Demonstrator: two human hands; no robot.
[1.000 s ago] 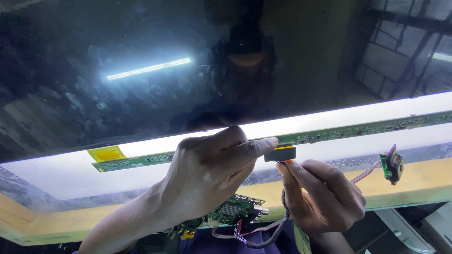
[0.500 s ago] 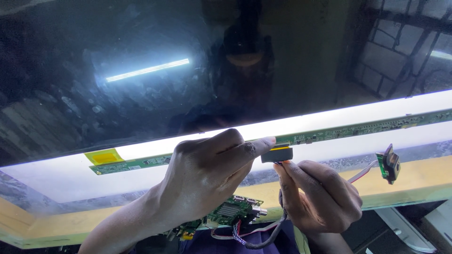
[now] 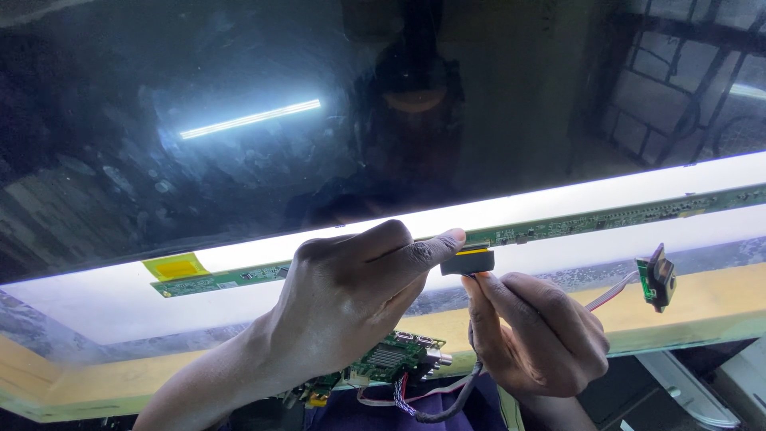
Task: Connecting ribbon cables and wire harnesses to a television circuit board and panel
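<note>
Far to the left of the left hand, a patch of yellow tape (image 3: 176,266) is sitting on the end of the long green circuit strip (image 3: 239,277), which is running rightward behind both hands along the glowing white edge of the display panel (image 3: 239,183). The panel's dark glass is filling the space above the hands and reflecting a tube light and a person's outline, too dim to make out in detail.

The left hand (image 3: 351,307) is reaching up from the lower left, its forearm cut off by the bottom edge; its fingers are curled together and the forefinger tip is pressing on the top of the black connector (image 3: 467,262). Its thumb is hidden behind the hand. Just below this hand, a green main board (image 3: 392,357) with metal sockets is peeking out, mostly covered by the wrist.

The right hand (image 3: 536,335) is sitting just beside and under the connector, pinching it from below between thumb and fingertips. A dark cable (image 3: 455,403) is trailing down from the connector and is partly hidden by the palm.

To the right of the right hand, a small green board with a black part (image 3: 658,279) is standing on a grey ribbon lead (image 3: 610,294). A yellowish frame edge (image 3: 718,295) is running beneath it, and grey shapes at the lower right corner are cut off.
</note>
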